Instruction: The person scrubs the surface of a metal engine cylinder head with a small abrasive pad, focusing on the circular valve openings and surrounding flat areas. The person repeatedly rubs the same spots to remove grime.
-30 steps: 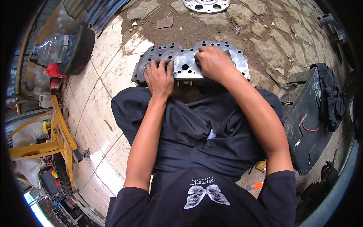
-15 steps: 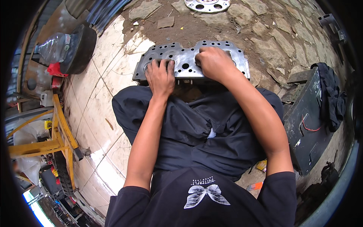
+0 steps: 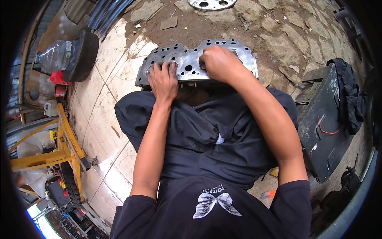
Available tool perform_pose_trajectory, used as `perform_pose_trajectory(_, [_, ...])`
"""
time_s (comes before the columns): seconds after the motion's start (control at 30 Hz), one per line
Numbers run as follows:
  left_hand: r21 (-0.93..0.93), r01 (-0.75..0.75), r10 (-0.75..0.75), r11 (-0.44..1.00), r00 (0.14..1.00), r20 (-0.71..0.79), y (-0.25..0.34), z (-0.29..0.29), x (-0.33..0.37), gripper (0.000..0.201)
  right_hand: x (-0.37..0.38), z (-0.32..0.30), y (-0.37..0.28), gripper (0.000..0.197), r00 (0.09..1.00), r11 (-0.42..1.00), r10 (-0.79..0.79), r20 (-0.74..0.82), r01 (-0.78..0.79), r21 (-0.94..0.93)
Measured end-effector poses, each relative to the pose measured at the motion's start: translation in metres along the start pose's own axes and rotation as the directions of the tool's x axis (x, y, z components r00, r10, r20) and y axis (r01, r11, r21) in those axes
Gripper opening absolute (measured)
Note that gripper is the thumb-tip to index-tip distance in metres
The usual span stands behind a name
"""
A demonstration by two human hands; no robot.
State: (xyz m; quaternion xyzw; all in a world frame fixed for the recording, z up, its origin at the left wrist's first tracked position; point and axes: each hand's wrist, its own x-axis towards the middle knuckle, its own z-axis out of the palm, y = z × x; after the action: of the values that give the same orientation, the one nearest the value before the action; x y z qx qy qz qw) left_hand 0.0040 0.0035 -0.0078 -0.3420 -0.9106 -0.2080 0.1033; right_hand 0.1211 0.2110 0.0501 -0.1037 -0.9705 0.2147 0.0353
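A grey metal cylinder head (image 3: 187, 59), its flat face up and pierced by many round holes, lies in front of my crossed legs. My left hand (image 3: 164, 81) rests on its near left part, fingers stretched out over the surface and holding nothing visible. Farther right, my right hand (image 3: 222, 64) is closed in a fist-like grip against the same face. Its back and knuckles hide whatever may be between the fingers. Both forearms reach across my dark trousers (image 3: 199, 135).
Cracked pale tiles (image 3: 103, 115) lie to the left, stones and soil beyond. A round metal plate with holes (image 3: 213, 4) is at the far edge. A dark metal box (image 3: 328, 127) with cloth (image 3: 348, 95) stands right; a yellow frame (image 3: 69, 135) and plastic bottle (image 3: 57, 55) left.
My right fist has shifted slightly toward the far side of the cylinder head. The left hand keeps its place on the metal; the whole view has moved a little.
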Motion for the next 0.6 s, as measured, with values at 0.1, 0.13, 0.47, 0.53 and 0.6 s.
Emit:
perform_pose_trajectory(0.1, [0.009,-0.01,0.01,1.0,1.0,0.003,0.002,0.001,0.002,0.044,0.01,0.012,0.005,0.018,0.999,0.998,-0.02,-0.036,0.017,-0.063])
perform_pose_trajectory(0.13, [0.012,-0.007,0.007,1.0,1.0,0.019,0.002,0.001,0.002,0.044,0.009,0.014,0.005,0.018,0.999,0.998,-0.016,-0.049,0.013,-0.058])
perform_pose_trajectory(0.47, [0.045,-0.017,0.016,0.999,1.0,0.02,-0.005,0.004,0.001,0.044,0.0,0.013,0.005,0.011,0.978,0.994,-0.107,-0.179,0.101,-0.041])
perform_pose_trajectory(0.53, [0.031,-0.018,0.017,0.999,1.0,0.025,-0.002,0.001,0.0,0.044,-0.004,0.004,0.001,0.011,0.983,0.993,-0.113,-0.143,0.109,-0.041])
perform_pose_trajectory(0.6, [0.026,-0.012,0.011,1.0,0.999,0.038,-0.001,0.0,0.0,0.044,-0.001,-0.012,0.0,0.012,0.996,0.992,-0.088,0.021,0.09,-0.083])
